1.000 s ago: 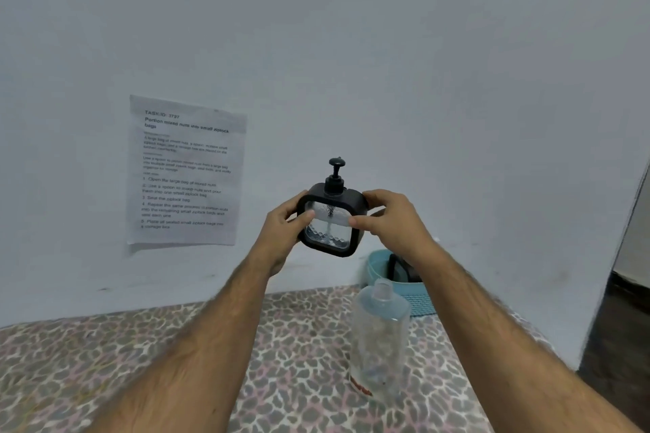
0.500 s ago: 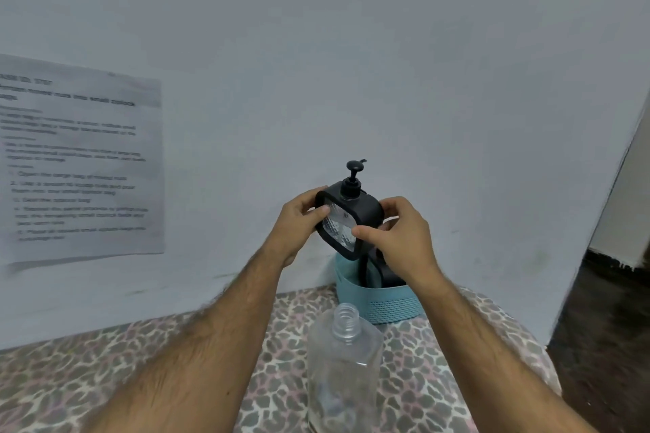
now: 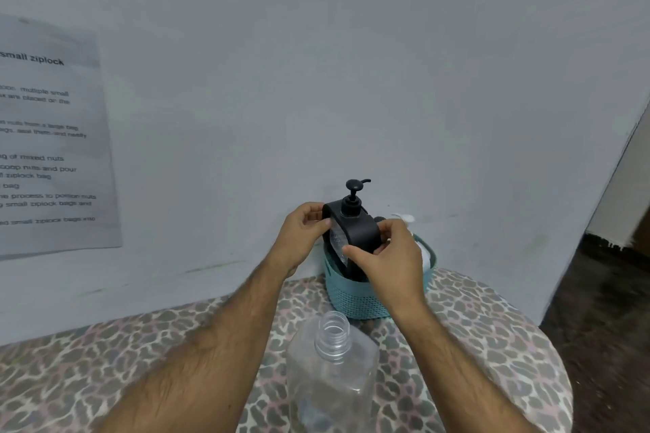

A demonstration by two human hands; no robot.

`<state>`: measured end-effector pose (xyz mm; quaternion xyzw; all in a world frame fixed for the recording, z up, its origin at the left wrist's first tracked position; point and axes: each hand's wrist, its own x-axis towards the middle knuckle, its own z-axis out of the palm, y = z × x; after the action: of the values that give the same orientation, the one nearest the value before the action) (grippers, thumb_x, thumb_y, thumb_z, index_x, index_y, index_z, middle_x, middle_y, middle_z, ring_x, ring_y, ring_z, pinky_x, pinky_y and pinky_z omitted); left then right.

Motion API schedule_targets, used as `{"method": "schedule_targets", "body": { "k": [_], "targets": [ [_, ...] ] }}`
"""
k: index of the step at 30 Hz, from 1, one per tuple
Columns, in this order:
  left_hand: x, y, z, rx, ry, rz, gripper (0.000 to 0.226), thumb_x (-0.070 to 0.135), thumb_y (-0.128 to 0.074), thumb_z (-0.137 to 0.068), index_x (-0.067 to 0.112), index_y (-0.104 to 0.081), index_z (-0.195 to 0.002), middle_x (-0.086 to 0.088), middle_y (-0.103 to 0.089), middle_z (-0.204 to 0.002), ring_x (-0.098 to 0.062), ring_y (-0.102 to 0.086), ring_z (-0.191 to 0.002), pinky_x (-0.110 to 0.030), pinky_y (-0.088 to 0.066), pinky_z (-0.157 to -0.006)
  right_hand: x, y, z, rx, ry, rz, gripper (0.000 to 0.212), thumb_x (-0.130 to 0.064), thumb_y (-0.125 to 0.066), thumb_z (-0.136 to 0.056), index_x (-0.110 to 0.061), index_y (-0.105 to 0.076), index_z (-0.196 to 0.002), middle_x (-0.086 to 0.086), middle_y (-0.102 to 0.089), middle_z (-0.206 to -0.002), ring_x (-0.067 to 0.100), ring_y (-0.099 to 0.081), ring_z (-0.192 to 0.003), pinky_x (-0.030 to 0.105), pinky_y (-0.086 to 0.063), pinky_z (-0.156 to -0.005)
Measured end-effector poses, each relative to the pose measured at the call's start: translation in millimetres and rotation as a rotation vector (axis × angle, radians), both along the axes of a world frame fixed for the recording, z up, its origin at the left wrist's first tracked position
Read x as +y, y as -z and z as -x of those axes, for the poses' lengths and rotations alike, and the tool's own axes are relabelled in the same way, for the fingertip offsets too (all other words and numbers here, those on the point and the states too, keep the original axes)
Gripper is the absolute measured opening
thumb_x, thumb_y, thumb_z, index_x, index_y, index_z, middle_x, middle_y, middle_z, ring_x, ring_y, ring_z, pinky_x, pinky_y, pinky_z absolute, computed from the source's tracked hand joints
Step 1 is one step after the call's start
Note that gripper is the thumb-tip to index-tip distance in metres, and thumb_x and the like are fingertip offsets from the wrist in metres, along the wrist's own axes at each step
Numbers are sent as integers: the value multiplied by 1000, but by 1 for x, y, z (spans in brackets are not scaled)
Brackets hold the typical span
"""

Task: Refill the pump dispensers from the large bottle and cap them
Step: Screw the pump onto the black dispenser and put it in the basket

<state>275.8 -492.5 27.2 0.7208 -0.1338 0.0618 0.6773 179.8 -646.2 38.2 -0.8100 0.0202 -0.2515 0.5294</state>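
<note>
A black square pump dispenser (image 3: 358,228) with a clear window and its pump cap on is held between both hands, its lower part inside the teal basket (image 3: 355,299). My left hand (image 3: 304,239) grips its left side. My right hand (image 3: 390,257) grips its right front edge. A large clear bottle (image 3: 330,373) stands uncapped on the table in front of the basket. A white pump dispenser (image 3: 416,239) shows partly behind my right hand in the basket.
The table (image 3: 492,344) has a leopard-print cover and ends at the right, with dark floor (image 3: 605,309) beyond. A printed sheet (image 3: 49,137) hangs on the wall at the left. The wall stands right behind the basket.
Both hands have carried the black dispenser down and to the right into the teal basket. The view has moved closer to the basket and bottle.
</note>
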Motion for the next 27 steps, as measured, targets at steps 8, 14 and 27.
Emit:
{"method": "schedule_targets", "body": {
  "k": [8,14,27],
  "targets": [
    [0,18,-9,-28,-34,-143,24,3,-67,-91,21,-66,-106,-3,-72,-109,-17,-67,-107,-31,-52,-98,3,20,-4,34,49,57,45,-32,-86,-69,-29,-50,-96,-15,-63,-90,2,-61,-84,20,-51,-70],
    [2,32,-8,20,-78,-221,26,9,-73,-88,30,-60,-97,0,-73,-103,-11,-67,-98,-16,-48,-84,3,31,-6,45,94,154,44,-34,-85,-68,-29,-49,-92,-16,-59,-87,5,-58,-84,25,-51,-70],
    [-4,34,-7,-108,-111,-584,26,14,-69,-87,14,-74,-113,6,-68,-105,-10,-60,-103,-27,-46,-94,0,47,-6,78,154,278,35,-42,-82,-71,-25,-55,-85,-13,-60,-80,8,-58,-77,20,-45,-61]
  ]
}}
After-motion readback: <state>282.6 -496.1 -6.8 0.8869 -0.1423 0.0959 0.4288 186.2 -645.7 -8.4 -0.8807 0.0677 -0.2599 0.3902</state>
